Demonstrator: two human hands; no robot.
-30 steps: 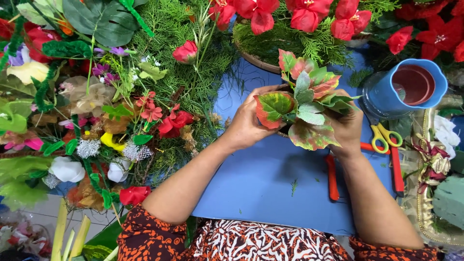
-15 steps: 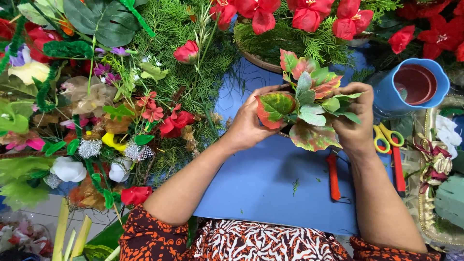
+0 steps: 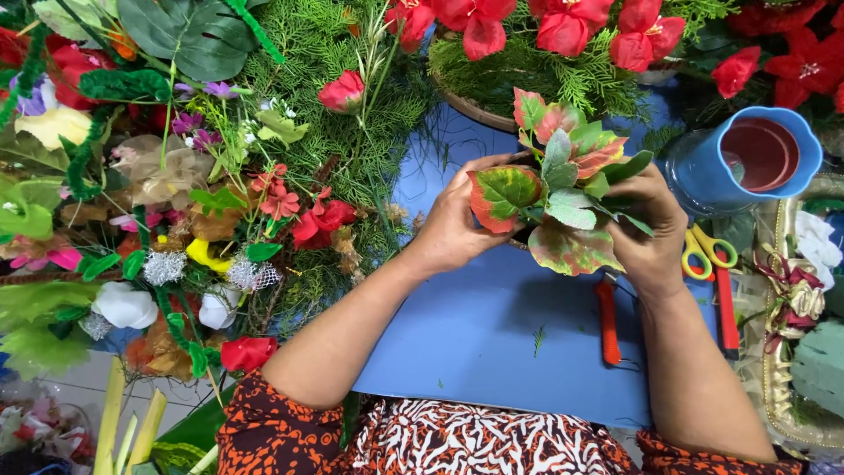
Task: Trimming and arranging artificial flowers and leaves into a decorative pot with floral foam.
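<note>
both left hand (image 3: pixel 453 224) and right hand (image 3: pixel 649 230) clasped around variegated leaf bunch (image 3: pixel 563 193) above blue tabletop (image 3: pixel 492 334); fake flower heap (image 3: pixel 176 202) at nine o'clock, blue pot (image 3: pixel 747 163) at two, pale tiled floor (image 3: pixel 75 391) at seven.

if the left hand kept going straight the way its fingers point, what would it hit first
The left hand points right, into the red-and-green artificial leaf bunch it already touches. Past that lies the right hand, though depth is hard to judge.

Blue pot (image 3: pixel 747 163), scissors (image 3: pixel 703 255), red poinsettias (image 3: pixel 563 26).
</note>
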